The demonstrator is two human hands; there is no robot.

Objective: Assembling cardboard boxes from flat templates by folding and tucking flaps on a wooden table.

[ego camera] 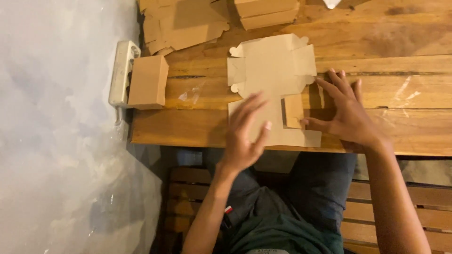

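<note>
A flat, unfolded tan cardboard box blank (270, 70) lies on the wooden table (405, 94), reaching to the near edge. My left hand (245, 134) hovers over its near left part with the fingers spread and blurred. My right hand (346, 110) rests on the table just right of the blank, thumb touching a small side flap (294, 111) that stands folded up. Neither hand grips anything.
A folded small brown box (148, 81) sits at the table's left end beside a white power strip (123, 73). A pile of flat blanks (181, 23) and stacked boxes (266, 11) lie at the far side. A grey wall is on the left, a wooden bench (188, 193) below.
</note>
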